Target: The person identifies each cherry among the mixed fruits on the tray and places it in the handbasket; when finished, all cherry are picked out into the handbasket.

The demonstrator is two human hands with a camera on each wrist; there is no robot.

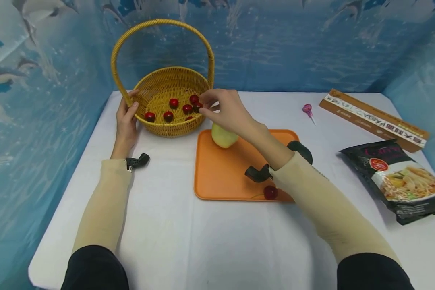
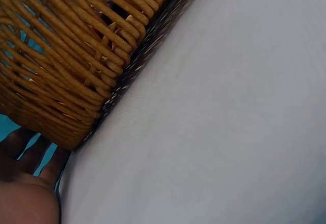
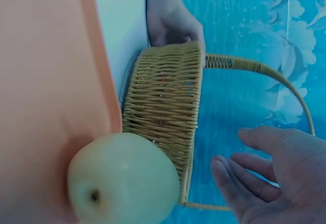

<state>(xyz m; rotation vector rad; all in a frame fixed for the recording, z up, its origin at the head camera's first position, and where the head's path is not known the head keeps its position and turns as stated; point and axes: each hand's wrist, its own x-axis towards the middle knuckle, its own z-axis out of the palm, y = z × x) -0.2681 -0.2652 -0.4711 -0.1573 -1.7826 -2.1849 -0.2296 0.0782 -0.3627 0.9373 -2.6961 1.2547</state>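
Note:
A yellow wicker basket point(image 1: 174, 129) with a tall handle stands at the back left, holding several dark red cherries point(image 1: 168, 117). My left hand point(image 1: 126, 123) grips its left rim near the handle's foot; in the left wrist view, fingers point(image 2: 51, 165) lie against the wickerwork point(image 2: 66, 71). Over the basket's right rim hovers my right hand point(image 1: 226, 108), close to a cherry point(image 1: 197, 106). The right wrist view shows its thumb and fingers apart, nothing between them. Below that hand, a pale yellow-green fruit point(image 1: 223, 136) sits on an orange tray point(image 1: 217, 177).
One cherry point(image 1: 270, 192) with a stem lies at the tray's front edge, under the right forearm. To the right are a pink wrapped lollipop point(image 1: 307, 108), a long brown pasta box point(image 1: 373, 119) and a black noodle packet point(image 1: 398, 179). Blue dolphin-print cloth point(image 1: 275, 48) walls the table.

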